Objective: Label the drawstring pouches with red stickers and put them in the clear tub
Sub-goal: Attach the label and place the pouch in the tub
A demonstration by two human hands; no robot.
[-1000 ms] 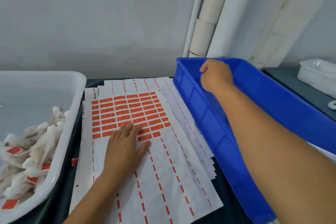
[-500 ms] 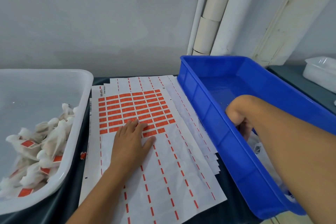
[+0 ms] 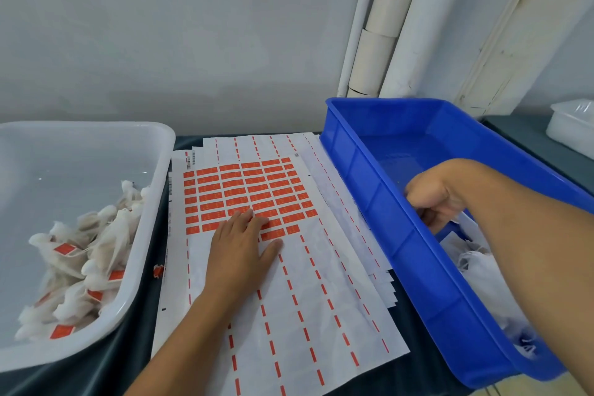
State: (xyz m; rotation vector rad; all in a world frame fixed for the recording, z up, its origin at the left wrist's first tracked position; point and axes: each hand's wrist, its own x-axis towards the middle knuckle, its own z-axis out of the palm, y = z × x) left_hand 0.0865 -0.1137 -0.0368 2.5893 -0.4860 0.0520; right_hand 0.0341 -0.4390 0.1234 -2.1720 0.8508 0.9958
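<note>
A person's left hand (image 3: 239,246) lies flat, fingers straight, on the top sticker sheet (image 3: 289,283) at 6 o'clock, fingertips touching the lowest rows of red stickers (image 3: 247,193). At 3 o'clock the right hand (image 3: 432,199) reaches into the blue crate (image 3: 379,190), fingers curled; what it grips, if anything, can't be made out. White unlabeled pouches (image 3: 482,270) lie in the crate's near end, under the forearm. At 9 o'clock, the clear tub (image 3: 151,212) holds labeled drawstring pouches (image 3: 80,260) w/ red tags. Dark surface (image 3: 144,315) beneath. At 1 o'clock, white pipes (image 3: 395,19) vs. pale wall; small white container (image 3: 572,125) far right.
</note>
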